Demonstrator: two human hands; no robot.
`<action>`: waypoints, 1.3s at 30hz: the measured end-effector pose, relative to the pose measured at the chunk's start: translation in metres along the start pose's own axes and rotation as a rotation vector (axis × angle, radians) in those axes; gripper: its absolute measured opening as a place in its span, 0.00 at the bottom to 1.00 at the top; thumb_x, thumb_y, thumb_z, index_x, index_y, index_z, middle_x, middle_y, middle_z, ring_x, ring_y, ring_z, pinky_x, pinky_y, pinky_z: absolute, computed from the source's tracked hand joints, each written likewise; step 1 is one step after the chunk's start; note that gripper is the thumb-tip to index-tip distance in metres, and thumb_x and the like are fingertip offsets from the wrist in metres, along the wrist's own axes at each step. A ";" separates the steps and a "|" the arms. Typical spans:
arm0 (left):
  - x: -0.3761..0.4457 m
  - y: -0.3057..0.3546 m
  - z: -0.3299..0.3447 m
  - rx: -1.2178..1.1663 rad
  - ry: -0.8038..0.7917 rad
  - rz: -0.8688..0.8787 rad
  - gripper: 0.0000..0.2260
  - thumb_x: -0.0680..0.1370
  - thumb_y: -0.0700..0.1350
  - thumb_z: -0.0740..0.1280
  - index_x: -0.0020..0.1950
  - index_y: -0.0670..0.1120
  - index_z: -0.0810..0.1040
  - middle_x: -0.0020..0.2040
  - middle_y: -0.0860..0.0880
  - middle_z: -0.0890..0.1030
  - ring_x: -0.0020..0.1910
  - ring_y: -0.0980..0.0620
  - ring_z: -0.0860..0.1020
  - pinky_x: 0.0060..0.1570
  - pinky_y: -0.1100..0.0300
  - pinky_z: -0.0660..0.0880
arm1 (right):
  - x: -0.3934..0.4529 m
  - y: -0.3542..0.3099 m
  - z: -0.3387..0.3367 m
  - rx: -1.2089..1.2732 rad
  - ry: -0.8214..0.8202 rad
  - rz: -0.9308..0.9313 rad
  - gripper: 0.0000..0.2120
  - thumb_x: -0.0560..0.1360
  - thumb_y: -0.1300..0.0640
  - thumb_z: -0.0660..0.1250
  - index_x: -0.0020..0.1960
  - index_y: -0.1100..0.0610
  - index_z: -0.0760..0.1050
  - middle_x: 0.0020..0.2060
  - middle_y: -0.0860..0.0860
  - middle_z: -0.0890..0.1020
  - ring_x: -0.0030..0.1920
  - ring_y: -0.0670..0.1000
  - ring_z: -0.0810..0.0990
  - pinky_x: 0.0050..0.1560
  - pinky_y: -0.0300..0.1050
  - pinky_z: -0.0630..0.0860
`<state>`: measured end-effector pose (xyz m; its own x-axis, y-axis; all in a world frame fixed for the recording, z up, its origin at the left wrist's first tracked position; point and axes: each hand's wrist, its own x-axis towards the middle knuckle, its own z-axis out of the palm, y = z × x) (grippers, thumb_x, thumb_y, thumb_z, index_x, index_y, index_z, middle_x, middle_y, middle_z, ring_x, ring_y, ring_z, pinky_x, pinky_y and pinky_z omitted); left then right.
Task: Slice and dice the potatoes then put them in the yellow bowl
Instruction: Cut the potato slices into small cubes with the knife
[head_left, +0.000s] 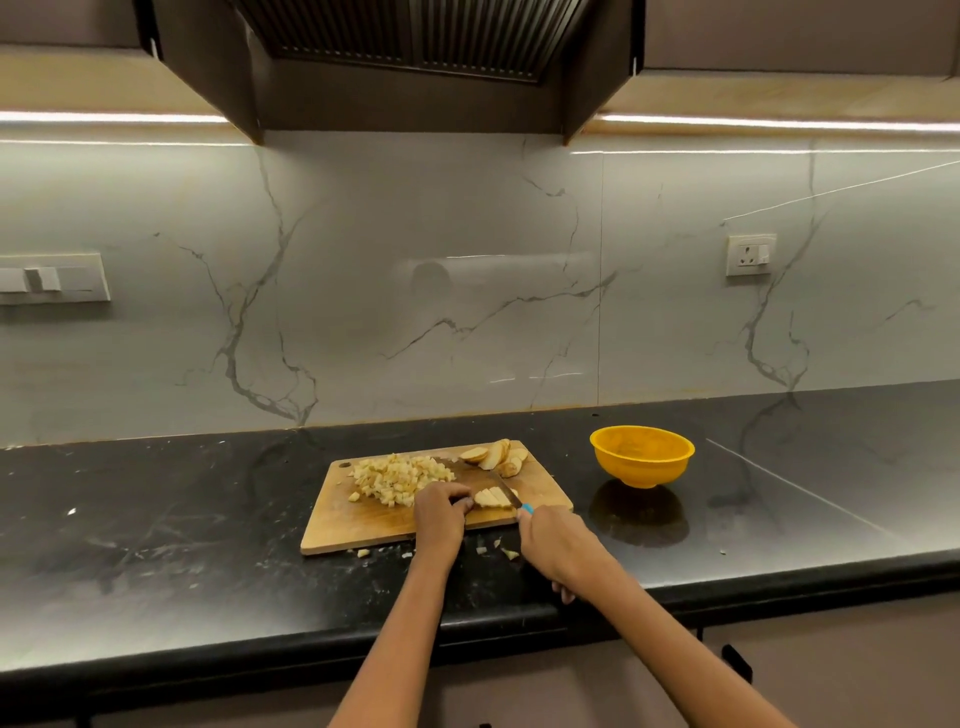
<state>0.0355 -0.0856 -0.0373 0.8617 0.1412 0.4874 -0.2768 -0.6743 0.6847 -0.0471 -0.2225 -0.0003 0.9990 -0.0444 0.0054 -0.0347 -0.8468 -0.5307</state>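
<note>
We're mid-dice: our left hand (440, 512) pins pale potato slices (493, 498) on the wooden board (358, 519), our right hand (553, 538) grips the blue-handled knife (511, 496). Yellow plastic bowl (642, 457) waits empty (seemingly); next, crosswise cuts.

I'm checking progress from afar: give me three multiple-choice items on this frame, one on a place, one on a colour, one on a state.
1. Where is the diced potato pile?
A. in the bowl
B. on the cutting board's left part
C. on the counter

2. What colour is the knife handle?
A. blue
B. red
C. black

3. What is in the yellow bowl?
A. dice
B. slices
C. nothing visible

Key: 1 B, the pile lies on the cutting board. 2 A, blue shows above the right hand. 3 C, only bare yellow inside.
</note>
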 end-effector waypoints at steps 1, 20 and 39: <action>-0.001 0.000 0.000 0.000 0.003 0.003 0.09 0.74 0.38 0.69 0.54 0.41 0.82 0.54 0.45 0.82 0.56 0.51 0.78 0.55 0.66 0.67 | 0.000 -0.001 0.000 0.014 -0.006 -0.008 0.21 0.83 0.50 0.48 0.39 0.61 0.69 0.33 0.56 0.76 0.38 0.55 0.81 0.29 0.39 0.72; 0.001 -0.003 -0.005 0.009 -0.070 0.073 0.08 0.72 0.42 0.73 0.49 0.42 0.84 0.47 0.46 0.84 0.47 0.54 0.80 0.47 0.69 0.68 | 0.025 -0.024 0.001 0.018 -0.336 0.194 0.21 0.83 0.49 0.46 0.53 0.67 0.66 0.36 0.59 0.73 0.31 0.54 0.73 0.30 0.45 0.73; 0.007 -0.004 0.000 0.047 0.020 0.062 0.07 0.74 0.38 0.70 0.50 0.41 0.83 0.49 0.45 0.84 0.50 0.51 0.80 0.54 0.62 0.72 | 0.018 -0.013 0.008 -0.090 -0.157 0.016 0.22 0.83 0.51 0.47 0.47 0.66 0.71 0.29 0.57 0.75 0.27 0.55 0.77 0.24 0.43 0.73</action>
<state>0.0425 -0.0816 -0.0368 0.8347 0.1121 0.5392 -0.3086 -0.7157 0.6265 -0.0283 -0.2084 -0.0004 0.9902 0.0189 -0.1387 -0.0462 -0.8910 -0.4517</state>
